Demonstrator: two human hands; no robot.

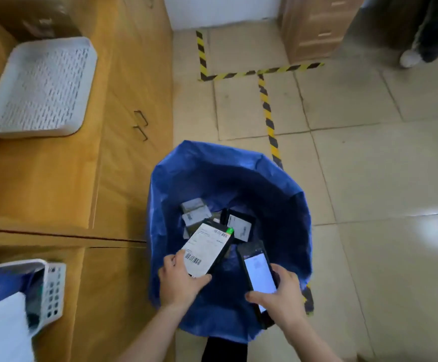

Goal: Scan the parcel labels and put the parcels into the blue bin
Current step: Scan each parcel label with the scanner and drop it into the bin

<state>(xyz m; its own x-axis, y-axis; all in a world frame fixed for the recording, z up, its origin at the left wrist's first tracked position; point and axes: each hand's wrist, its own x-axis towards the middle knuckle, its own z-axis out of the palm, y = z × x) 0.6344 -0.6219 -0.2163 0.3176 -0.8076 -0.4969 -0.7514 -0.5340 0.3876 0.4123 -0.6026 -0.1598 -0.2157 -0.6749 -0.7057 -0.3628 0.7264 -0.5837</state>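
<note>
My left hand [180, 279] grips a flat black parcel [208, 248] by its near end, its white barcode label facing up, over the open blue bin [286, 205]. My right hand [282, 293] holds a black handheld scanner [258, 274] with a lit screen, just right of the parcel and also above the bin. A green light spot shows at the parcel's far corner. Several labelled parcels [214, 216] lie at the bottom of the bin.
A wooden cabinet [124, 178] stands left of the bin, with a white perforated tray [40, 87] on top. A white basket [52, 286] with blue lining sits at the lower left. Yellow-black tape [269, 118] marks the tiled floor. A person's leg and shoe [411, 57] show at the top right.
</note>
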